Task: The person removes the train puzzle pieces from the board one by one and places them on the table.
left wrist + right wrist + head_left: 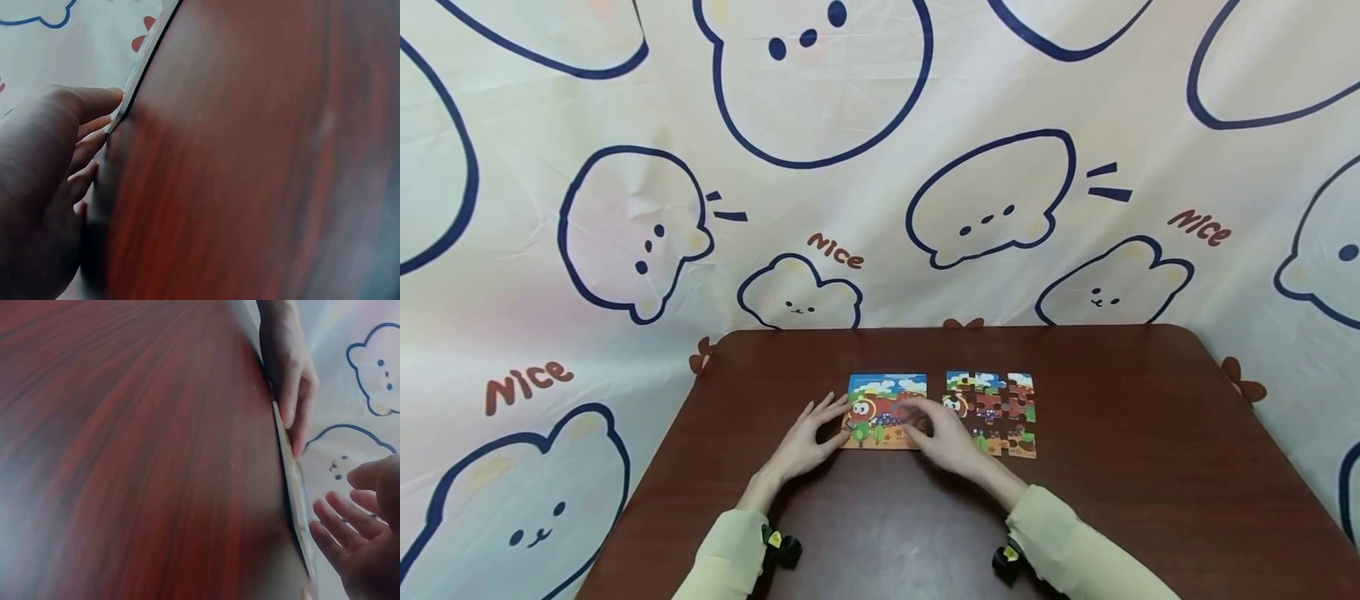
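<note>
A flat, brightly coloured picture puzzle board (889, 385) lies on the brown table, showing sky, clouds and a red cartoon figure. My left hand (803, 443) rests at its left side, fingers along the edge and thumb near the lower corner. In the left wrist view, that thumb touches the board's edge. Over the board's right part hovers my right hand (951, 440), fingers loosely bent; nothing shows between them in the right wrist view. Separated jigsaw pieces (1021, 408) lie in rows just right of the board, some hidden behind the right hand.
The brown tabletop (887, 517) stretches around the board, with its far edge close behind. A pale cloth (880, 208) with cartoon outlines hangs behind the table and at both sides. Each sleeve cuff carries a small black wrist camera (787, 552).
</note>
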Demonstrator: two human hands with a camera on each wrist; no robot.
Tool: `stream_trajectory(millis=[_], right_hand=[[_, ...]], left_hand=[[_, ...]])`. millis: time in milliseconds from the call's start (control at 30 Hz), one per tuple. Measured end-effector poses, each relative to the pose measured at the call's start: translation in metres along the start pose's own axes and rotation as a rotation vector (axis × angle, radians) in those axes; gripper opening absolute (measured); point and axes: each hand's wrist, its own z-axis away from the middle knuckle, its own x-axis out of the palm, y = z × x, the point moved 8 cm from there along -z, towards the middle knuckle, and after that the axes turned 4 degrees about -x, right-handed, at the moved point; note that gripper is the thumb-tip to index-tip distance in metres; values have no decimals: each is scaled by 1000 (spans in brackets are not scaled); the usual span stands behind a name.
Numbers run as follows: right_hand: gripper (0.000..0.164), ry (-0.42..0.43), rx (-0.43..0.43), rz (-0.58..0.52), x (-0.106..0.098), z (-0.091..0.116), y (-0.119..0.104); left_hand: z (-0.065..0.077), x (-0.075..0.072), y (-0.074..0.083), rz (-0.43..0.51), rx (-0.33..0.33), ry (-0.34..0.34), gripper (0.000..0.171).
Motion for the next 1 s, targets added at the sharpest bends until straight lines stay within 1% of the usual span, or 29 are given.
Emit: stream_trajectory(millis=[67, 167, 233, 367, 467, 533, 667, 800, 867, 1000], right_hand=[[37, -17, 10, 27, 9, -6, 3], [32, -23, 11, 89, 20, -12, 6], [29, -24, 17, 110, 26, -15, 7], [25, -17, 7, 72, 33, -20, 7], [22, 18, -11, 37, 36, -21, 7], [20, 50, -9, 27, 36, -21, 8], [17, 114, 5, 38, 39, -18, 13], [18, 155, -7, 80, 41, -16, 14], [19, 161, -18, 89, 42, -15, 14], [19, 133, -20, 45, 45, -13, 15]], left_hand=[[0, 2, 0, -6, -9, 13, 58], [0, 3, 0, -16, 9, 53, 55], [0, 3, 1, -18, 20, 80, 52], [0, 3, 3, 3, 42, 121, 41], [-1, 2, 4, 24, 54, 145, 33], [-2, 1, 4, 37, 53, 156, 28], [-1, 0, 2, 63, 32, 143, 25], [-3, -2, 0, 118, 11, 104, 29], [-3, -3, -1, 147, 9, 91, 29], [-1, -3, -1, 185, 33, 72, 28]])
